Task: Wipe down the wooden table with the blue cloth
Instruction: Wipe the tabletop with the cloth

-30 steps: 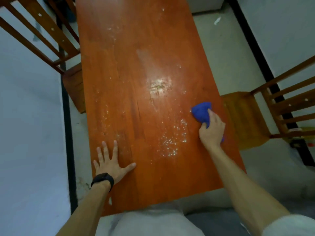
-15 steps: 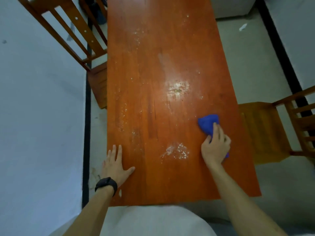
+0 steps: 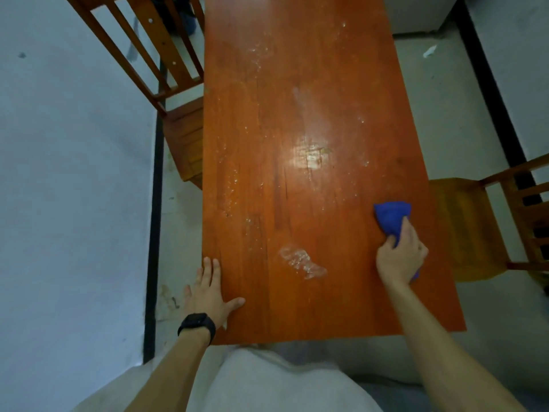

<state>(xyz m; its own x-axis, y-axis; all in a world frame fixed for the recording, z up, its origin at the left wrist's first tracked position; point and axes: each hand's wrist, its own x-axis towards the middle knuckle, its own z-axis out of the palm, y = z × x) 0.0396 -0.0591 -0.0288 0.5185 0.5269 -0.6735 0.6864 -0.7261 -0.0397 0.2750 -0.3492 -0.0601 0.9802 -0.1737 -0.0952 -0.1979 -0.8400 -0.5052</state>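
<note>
Grips the cloth (image 3: 392, 217) in the right hand (image 3: 401, 257), fingers curled over its near half, pressing it onto the table (image 3: 297, 84) close to the right edge, beside the right chair (image 3: 466, 227). Rests the left hand (image 3: 208, 292) flat at the near left edge, fingers straight and together, thumb spread, holding nothing; wears a black watch (image 3: 197, 324) on that wrist. Shows a wet smear (image 3: 303, 261) between the hands, pale specks and a glossy patch farther up the top, and a second chair (image 3: 178, 138) tucked at the left side.
</note>
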